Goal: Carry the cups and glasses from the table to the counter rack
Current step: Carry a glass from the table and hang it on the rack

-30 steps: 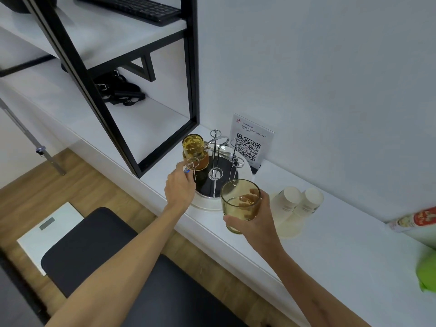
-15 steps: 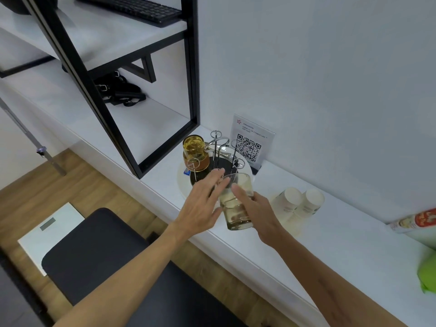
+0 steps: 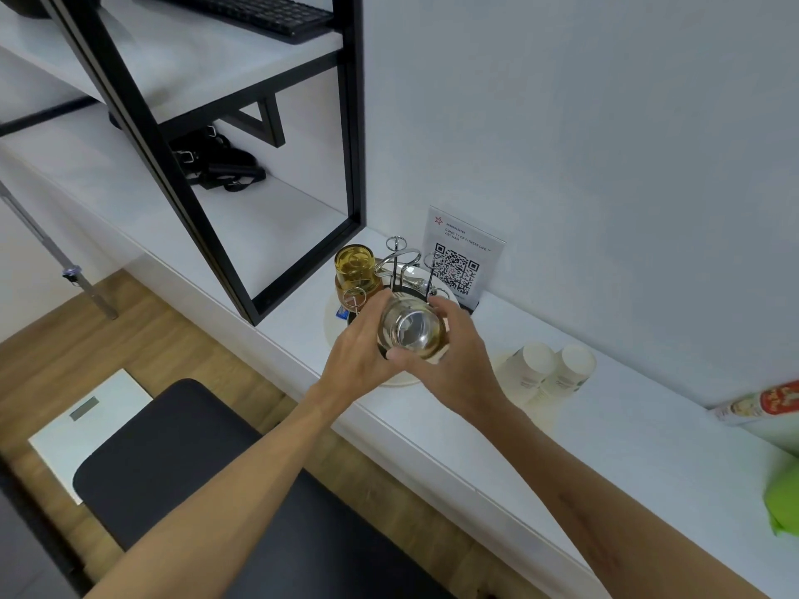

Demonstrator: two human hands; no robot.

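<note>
Both my hands hold an amber-tinted glass (image 3: 413,329) turned upside down, its base facing me, just above the wire cup rack (image 3: 400,263). My left hand (image 3: 361,354) grips its left side and my right hand (image 3: 460,361) wraps around its right side. A second amber glass (image 3: 355,270) hangs upside down on a peg at the rack's left. The rack stands on a round white tray (image 3: 335,311) on the white counter (image 3: 540,460); the hands hide the tray's front part.
Two white paper cups (image 3: 547,376) lie on the counter right of the rack. A QR code sign (image 3: 458,261) stands behind it against the wall. A black frame shelf (image 3: 268,235) rises at the left. A black stool (image 3: 173,464) and white scale (image 3: 82,425) are below.
The glass was upright in my right hand; my left hand left the rack and joined it, and the glass is now upside down over the rack.
</note>
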